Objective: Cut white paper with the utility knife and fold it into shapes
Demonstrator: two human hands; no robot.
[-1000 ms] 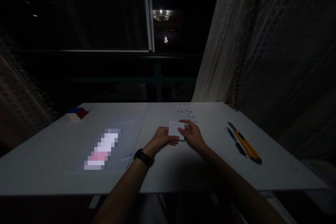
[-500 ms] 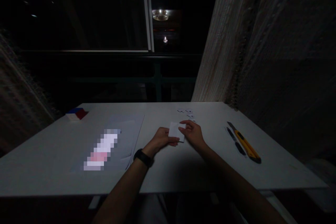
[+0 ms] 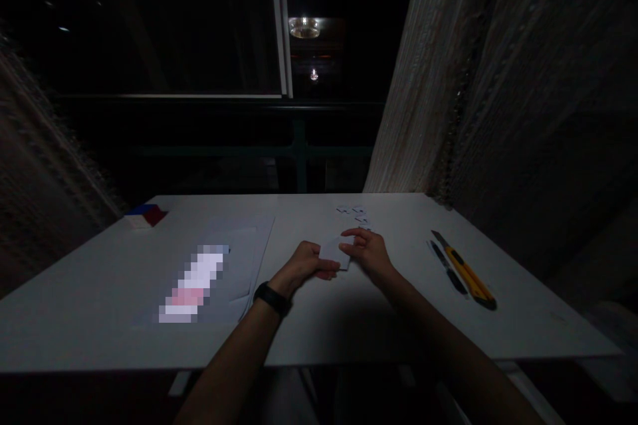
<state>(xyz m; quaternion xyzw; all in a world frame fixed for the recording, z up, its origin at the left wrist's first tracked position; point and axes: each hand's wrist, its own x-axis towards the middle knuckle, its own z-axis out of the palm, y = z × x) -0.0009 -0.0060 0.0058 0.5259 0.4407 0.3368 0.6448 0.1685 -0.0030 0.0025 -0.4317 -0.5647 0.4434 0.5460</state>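
Note:
A small piece of white paper is held between my two hands over the middle of the table. My left hand, with a dark band on its wrist, pinches the paper's lower left side, thumb on top. My right hand grips its upper right side between thumb and fingers. The paper's upper left edge now runs at a slant. Just beyond my hands lie several small paper pieces with dark marks on the tabletop.
To the right, a yellow utility knife lies beside a thinner dark-handled craft knife. Larger white sheets lie on the left, partly covered by a pixelated patch. A coloured cube sits at the far left of the white table.
The paper's upper left corner, square before, now looks slanted, as if bent over. My right fingers have shifted slightly; both hands stay in nearly the same place.

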